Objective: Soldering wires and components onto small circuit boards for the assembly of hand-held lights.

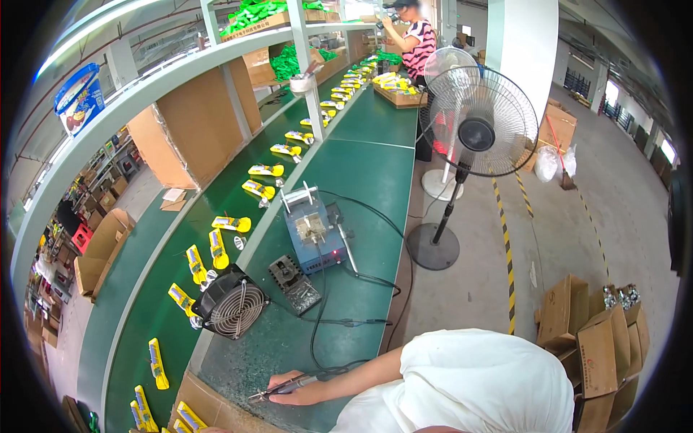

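Observation:
My right hand (299, 390), at the end of a bare forearm with a white sleeve, is closed around a soldering iron (278, 390). The iron's metal tip points left, low over the green worktop (238, 361), and a dark cable trails from its rear. Left of the tip, a brown cardboard edge (209, 405) borders several yellow parts (189, 416) at the lower rim. My left hand is not in view. Farther up the worktop stands a blue soldering station (315, 234) with a lit red lamp. Beside it lies a dark metal stand (294, 283).
A black fan (232, 303) sits on the worktop's left edge. Beyond it, a green conveyor (195, 234) carries several yellow parts. Cables cross the worktop. At right stand a floor fan (476, 133) and cardboard boxes (598, 353). A person (419, 43) stands at the far end.

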`<state>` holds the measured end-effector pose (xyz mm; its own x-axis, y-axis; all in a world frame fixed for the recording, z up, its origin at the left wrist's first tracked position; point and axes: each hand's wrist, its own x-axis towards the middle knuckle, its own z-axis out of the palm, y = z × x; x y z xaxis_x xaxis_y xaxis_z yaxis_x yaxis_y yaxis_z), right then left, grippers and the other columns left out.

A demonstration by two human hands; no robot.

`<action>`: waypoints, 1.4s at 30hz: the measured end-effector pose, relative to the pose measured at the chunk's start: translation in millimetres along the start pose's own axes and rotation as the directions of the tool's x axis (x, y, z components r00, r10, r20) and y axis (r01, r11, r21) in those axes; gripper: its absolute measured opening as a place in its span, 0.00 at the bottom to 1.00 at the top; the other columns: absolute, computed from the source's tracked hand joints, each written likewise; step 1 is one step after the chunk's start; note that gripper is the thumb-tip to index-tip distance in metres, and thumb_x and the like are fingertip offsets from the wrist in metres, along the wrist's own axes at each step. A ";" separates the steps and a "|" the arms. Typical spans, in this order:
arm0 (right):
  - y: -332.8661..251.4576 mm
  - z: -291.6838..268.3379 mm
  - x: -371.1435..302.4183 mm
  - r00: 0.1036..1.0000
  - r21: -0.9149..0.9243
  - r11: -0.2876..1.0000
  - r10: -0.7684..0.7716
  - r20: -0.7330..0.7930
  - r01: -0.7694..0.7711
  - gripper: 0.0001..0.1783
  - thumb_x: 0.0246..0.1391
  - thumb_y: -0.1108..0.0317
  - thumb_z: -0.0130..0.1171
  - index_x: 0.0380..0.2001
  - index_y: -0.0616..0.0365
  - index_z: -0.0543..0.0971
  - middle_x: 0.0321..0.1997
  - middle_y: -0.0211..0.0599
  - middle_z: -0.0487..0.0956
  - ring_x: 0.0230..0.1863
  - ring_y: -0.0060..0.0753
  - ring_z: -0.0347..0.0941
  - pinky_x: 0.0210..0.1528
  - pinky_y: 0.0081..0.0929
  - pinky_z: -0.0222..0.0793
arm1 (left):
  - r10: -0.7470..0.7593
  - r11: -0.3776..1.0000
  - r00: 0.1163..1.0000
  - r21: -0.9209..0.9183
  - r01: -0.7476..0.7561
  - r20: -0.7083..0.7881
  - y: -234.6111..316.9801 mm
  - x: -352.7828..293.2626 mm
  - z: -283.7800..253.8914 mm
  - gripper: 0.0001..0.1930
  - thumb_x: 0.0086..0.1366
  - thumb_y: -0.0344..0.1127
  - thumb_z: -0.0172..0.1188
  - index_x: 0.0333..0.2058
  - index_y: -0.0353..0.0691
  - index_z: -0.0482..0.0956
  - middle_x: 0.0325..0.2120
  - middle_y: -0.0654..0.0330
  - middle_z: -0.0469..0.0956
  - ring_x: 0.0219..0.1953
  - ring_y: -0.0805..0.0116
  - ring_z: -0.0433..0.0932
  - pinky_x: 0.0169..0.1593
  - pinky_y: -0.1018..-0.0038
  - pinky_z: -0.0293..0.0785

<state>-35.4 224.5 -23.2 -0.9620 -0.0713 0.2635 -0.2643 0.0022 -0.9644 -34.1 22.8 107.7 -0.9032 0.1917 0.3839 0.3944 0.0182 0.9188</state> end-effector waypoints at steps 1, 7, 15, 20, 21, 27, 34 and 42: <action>1.9 -0.2 -2.0 1.000 -0.047 0.999 0.000 -0.002 0.000 0.09 0.52 0.63 0.54 0.30 0.58 0.71 0.19 0.27 0.71 0.22 0.18 0.67 0.24 0.21 0.61 | -0.018 1.000 0.999 0.009 0.018 -0.029 2.5 -3.3 -0.2 0.07 0.61 0.33 0.55 0.25 0.40 0.70 0.21 0.67 0.69 0.23 0.79 0.61 0.28 0.81 0.60; 1.6 -0.2 -2.0 0.996 -0.064 0.996 -0.066 -0.056 0.062 0.09 0.51 0.64 0.55 0.30 0.57 0.70 0.21 0.30 0.70 0.22 0.23 0.66 0.26 0.24 0.61 | -0.040 0.852 0.961 0.493 0.176 -0.273 -29.1 -15.6 -30.4 0.08 0.59 0.35 0.57 0.34 0.36 0.76 0.26 0.61 0.74 0.28 0.69 0.69 0.35 0.74 0.68; 3.8 1.2 0.0 0.996 -0.042 0.997 -0.071 -0.063 0.068 0.09 0.51 0.64 0.55 0.30 0.57 0.70 0.20 0.32 0.70 0.22 0.26 0.66 0.26 0.26 0.61 | -0.268 0.172 0.945 0.956 0.236 -0.185 -59.0 -14.5 -39.0 0.24 0.58 0.43 0.55 0.50 0.36 0.69 0.53 0.47 0.63 0.56 0.50 0.60 0.55 0.58 0.58; 5.5 1.5 -1.6 0.994 -0.026 0.997 -0.072 -0.079 0.070 0.09 0.51 0.64 0.55 0.31 0.58 0.71 0.21 0.31 0.71 0.22 0.24 0.66 0.26 0.25 0.61 | -0.181 0.061 0.973 0.985 0.160 -0.147 -88.6 -20.1 -60.8 0.27 0.57 0.48 0.55 0.51 0.37 0.68 0.53 0.48 0.63 0.55 0.50 0.61 0.57 0.57 0.56; 4.1 1.4 -2.3 0.995 -0.027 0.998 -0.062 -0.077 0.060 0.10 0.51 0.64 0.55 0.31 0.58 0.71 0.21 0.31 0.71 0.23 0.24 0.66 0.26 0.25 0.61 | -0.149 0.089 0.981 0.986 0.142 -0.128 -91.1 -19.9 -64.9 0.27 0.57 0.48 0.56 0.51 0.37 0.68 0.53 0.48 0.64 0.53 0.50 0.63 0.55 0.56 0.58; 5.7 1.9 -1.8 0.995 -0.045 0.997 -0.064 -0.077 0.060 0.10 0.51 0.63 0.55 0.31 0.58 0.71 0.20 0.32 0.71 0.22 0.24 0.67 0.25 0.25 0.61 | -0.002 0.136 0.987 0.978 0.159 -0.160 -105.9 -12.7 -73.1 0.29 0.54 0.46 0.57 0.54 0.44 0.66 0.52 0.45 0.64 0.49 0.47 0.66 0.49 0.57 0.66; 8.6 0.3 -0.8 0.990 -0.059 0.995 -0.087 -0.110 0.081 0.10 0.51 0.63 0.56 0.30 0.58 0.71 0.20 0.32 0.72 0.22 0.24 0.67 0.25 0.25 0.62 | -0.185 0.050 0.970 0.984 0.172 -0.160 -90.5 -27.9 -43.3 0.32 0.56 0.55 0.52 0.54 0.38 0.64 0.53 0.41 0.61 0.44 0.44 0.71 0.43 0.57 0.71; 10.5 -2.0 -1.0 0.991 -0.049 0.997 -0.060 -0.121 0.055 0.12 0.50 0.62 0.57 0.30 0.59 0.71 0.22 0.34 0.73 0.24 0.27 0.69 0.27 0.27 0.63 | 0.054 0.123 0.992 0.986 0.109 -0.116 -12.8 -96.6 -6.8 0.32 0.55 0.55 0.56 0.51 0.37 0.66 0.47 0.46 0.64 0.48 0.47 0.67 0.50 0.58 0.66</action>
<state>-37.4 226.6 -33.6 -0.9456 0.0497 0.3217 -0.3195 0.0470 -0.9464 46.9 -2.6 59.5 -0.8943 0.0769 0.4407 0.1169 0.9911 0.0643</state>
